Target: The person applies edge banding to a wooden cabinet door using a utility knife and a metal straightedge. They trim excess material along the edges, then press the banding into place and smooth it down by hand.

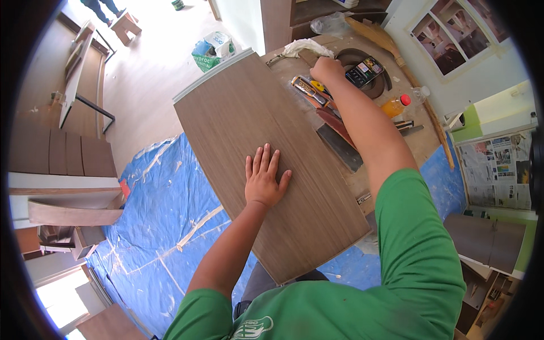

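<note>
A wood-grain panel with a pale strip along its far edge lies slantwise in front of me. My left hand rests flat on it, fingers spread. Beyond the panel's right side, my right hand is closed among the things on the worktop. Whatever its fingers hold, if anything, is hidden. Beside it lie a crumpled white cloth, a coiled brown strip and a phone with its screen lit. A tool with a dark and yellow handle and a dark flat bar lie under my right forearm.
A bottle of orange drink, a clear bottle and a straw broom are to the right. Blue sheeting covers the floor. Far off stand a green and white bag, a stool and a person's legs.
</note>
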The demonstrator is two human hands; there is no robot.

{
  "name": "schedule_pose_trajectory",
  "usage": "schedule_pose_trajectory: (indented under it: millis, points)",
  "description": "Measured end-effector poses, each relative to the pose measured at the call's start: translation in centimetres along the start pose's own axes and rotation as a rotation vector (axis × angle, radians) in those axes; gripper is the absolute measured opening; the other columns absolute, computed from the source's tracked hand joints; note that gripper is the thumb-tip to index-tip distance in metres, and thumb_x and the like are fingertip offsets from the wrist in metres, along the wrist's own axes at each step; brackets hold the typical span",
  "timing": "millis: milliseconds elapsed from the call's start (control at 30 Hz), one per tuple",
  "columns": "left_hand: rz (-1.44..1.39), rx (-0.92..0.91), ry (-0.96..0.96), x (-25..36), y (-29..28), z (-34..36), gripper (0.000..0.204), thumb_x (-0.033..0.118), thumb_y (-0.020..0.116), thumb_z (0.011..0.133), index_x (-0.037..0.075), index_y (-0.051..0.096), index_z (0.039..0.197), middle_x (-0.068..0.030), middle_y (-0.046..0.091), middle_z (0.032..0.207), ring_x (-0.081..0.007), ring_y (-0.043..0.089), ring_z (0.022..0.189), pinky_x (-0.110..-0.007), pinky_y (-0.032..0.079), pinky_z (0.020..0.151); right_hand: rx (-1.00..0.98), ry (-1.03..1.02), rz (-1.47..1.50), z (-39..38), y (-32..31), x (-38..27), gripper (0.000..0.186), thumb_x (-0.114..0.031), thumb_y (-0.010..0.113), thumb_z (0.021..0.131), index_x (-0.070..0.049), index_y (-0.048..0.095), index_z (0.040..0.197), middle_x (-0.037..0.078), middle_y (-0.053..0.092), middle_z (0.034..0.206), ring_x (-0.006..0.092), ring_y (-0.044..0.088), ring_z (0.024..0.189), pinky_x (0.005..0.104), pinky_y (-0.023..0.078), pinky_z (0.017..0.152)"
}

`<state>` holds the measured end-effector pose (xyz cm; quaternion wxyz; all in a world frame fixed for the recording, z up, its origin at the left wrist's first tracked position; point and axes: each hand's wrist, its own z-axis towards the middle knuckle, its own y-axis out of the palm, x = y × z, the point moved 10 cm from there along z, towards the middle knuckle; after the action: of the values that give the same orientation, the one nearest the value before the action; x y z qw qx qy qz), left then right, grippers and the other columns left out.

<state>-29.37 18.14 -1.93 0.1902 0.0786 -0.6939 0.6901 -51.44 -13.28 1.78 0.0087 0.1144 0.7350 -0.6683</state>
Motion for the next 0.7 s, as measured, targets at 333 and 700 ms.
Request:
schedule_pose_trajectory:
  millis: [333, 700]
  points:
    - [-0.001, 0.004, 0.004, 0.2, -0.2, 0.3, 0.066, 0.051, 0.052, 0.099, 0.014, 0.045, 0.153, -0.0099, 0.031, 0.166, -0.0274, 0.022, 0.156, -0.047, 0.010, 0.128, -0.045, -0.053, -0.031, -0.5, -1.0, 0.2, 0.042, -0.023, 0.070, 0.084, -0.003, 0.066, 0.121, 0.019, 0.068, 0.128, 0.0338, 0.067, 0.116, 0.0445, 0.055, 0.097]
    - [-0.002, 0.022, 0.019, 0.6, -0.3, 0.4, 0.064, 0.049, 0.054, 0.099, 0.014, 0.047, 0.152, -0.0103, 0.033, 0.165, -0.0276, 0.025, 0.155, -0.048, 0.012, 0.127, 0.286, -0.308, 0.327, -2.8, -6.5, 1.7, 0.049, -0.025, 0.070, 0.080, -0.002, 0.058, 0.122, 0.022, 0.068, 0.117, 0.0412, 0.065, 0.111, 0.0478, 0.052, 0.095]
